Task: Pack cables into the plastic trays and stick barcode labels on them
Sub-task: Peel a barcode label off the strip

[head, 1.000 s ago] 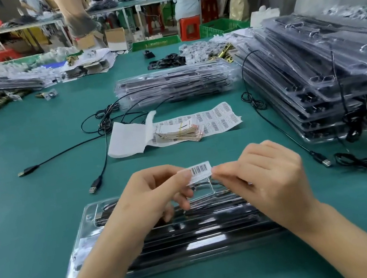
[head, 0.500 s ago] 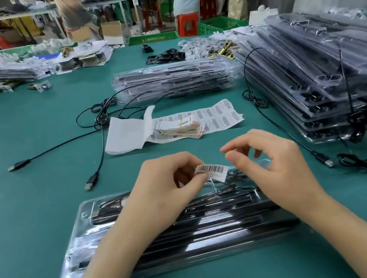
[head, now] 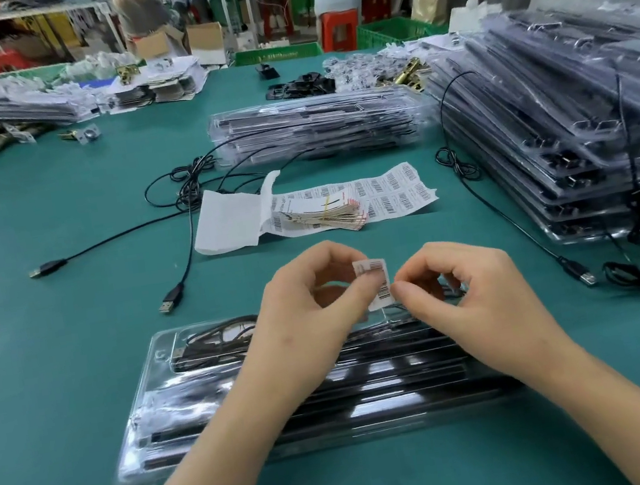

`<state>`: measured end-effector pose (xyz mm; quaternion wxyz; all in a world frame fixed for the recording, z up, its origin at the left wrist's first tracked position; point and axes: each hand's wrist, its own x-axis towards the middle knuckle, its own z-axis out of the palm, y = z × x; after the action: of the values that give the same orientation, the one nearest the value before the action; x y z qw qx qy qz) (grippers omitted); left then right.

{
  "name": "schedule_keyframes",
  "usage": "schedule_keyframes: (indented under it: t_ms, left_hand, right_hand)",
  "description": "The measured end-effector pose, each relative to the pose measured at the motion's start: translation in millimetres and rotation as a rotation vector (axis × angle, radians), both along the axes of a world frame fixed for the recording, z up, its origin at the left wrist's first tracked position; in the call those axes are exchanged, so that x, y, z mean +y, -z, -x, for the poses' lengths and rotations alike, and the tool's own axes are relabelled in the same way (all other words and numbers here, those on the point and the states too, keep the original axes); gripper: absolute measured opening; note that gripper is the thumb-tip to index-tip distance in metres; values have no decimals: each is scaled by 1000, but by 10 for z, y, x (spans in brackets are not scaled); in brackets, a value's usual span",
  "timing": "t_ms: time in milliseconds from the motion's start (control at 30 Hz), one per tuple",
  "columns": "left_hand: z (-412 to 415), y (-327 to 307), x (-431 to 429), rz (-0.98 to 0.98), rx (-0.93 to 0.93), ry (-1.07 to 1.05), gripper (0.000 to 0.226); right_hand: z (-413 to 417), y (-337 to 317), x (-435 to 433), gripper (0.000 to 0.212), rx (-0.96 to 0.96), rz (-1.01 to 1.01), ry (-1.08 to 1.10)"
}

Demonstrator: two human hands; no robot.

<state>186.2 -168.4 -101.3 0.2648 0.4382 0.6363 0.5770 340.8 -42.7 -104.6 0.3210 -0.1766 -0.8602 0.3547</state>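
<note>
A clear plastic tray (head: pixel 165 440) with black bars and a coiled black cable (head: pixel 216 340) in it lies on the green table right in front of me. Both hands hover over its far edge. My left hand (head: pixel 309 318) pinches a small white barcode label (head: pixel 376 281) between thumb and fingers, and the label stands nearly upright. My right hand (head: pixel 463 295) pinches the label's lower right edge with curled fingers. A sheet of barcode labels (head: pixel 397 189) lies beyond the hands.
A bundle of cards (head: pixel 322 213) rests on the label sheet beside white backing paper (head: pixel 228 222). Loose USB cables (head: pixel 171 302) trail at left and right (head: pixel 581 276). Stacks of packed trays stand behind (head: pixel 313 127) and at right (head: pixel 567 130). People stand at far benches.
The label has turned from lying flat between my hands to standing nearly upright. My right hand let go of it briefly, then took its lower edge. The hands came closer together.
</note>
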Motion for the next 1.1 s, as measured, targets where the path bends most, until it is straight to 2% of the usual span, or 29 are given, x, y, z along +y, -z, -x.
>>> schedule_keyframes:
  t_ms: [133, 233, 367, 467, 567, 700, 800, 900, 1100]
  left_hand:
    - [-40, 55, -8, -6, 112, -12, 8]
    - [-53, 78, -14, 18, 176, 12, 10]
    - [-87, 80, -17, 47, 210, 46, 20]
    - [-84, 75, -20, 52, 213, 55, 22]
    - [-65, 81, -21, 52, 241, 42, 20]
    - [-29, 105, -31, 51, 267, -52, 16]
    - [-17, 133, -24, 84, 504, -94, 13]
    - [-35, 147, -28, 87, 758, -72, 15]
    - [-34, 138, -34, 108, 926, -13, 26]
  right_hand:
    - [-23, -34, -7, 12, 15, 25, -7]
    - [-44, -76, -2, 18, 39, 37, -5]
    - [-58, -47, -17, 11, -2, -2, -8]
    - [-76, -39, 24, 16, -10, -3, 43]
    - [-101, -33, 91, 16, -32, 51, 113]
    - [-173, -5, 218, 14, -48, 222, 258]
    - [-220, 31, 277, 12, -122, 313, 340]
    - [-262, 51, 285, 12, -203, 344, 317]
    - [-343, 13, 366, 22, -305, 492, 248]
